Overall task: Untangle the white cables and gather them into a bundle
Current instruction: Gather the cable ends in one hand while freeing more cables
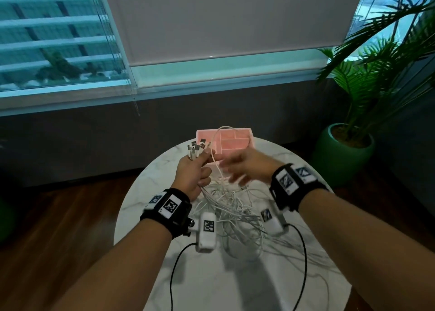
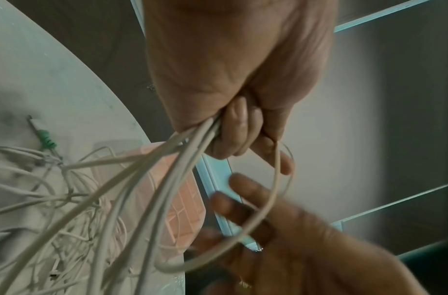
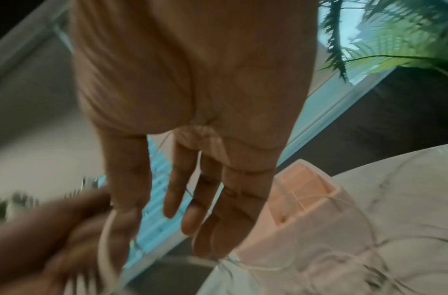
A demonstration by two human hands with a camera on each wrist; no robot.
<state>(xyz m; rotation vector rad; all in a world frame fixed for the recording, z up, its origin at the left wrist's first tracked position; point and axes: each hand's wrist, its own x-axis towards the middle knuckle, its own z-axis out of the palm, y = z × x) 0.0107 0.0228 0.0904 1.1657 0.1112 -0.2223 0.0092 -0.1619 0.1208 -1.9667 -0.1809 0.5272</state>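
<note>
My left hand [image 1: 195, 169] is raised over the round marble table [image 1: 150, 193] and grips several white cables [image 2: 167, 171] in its fist. Their USB plugs [image 1: 196, 149] fan out above the thumb. The strands trail down from the fist into a tangled heap of white cable [image 1: 235, 214] on the table. One cable loop [image 1: 223, 132] arches up from the fist over the pink tray. My right hand [image 1: 242, 167] hovers just right of the left, blurred, its fingers [image 3: 205, 199] straight and spread, holding nothing. A single loop [image 2: 273, 201] curves in front of those fingers.
A pink compartment tray [image 1: 235, 141] stands at the table's far edge. A cable with a green plug [image 2: 47, 139] lies on the table. A potted palm in a green pot [image 1: 341, 153] stands on the floor at right. A window wall lies behind.
</note>
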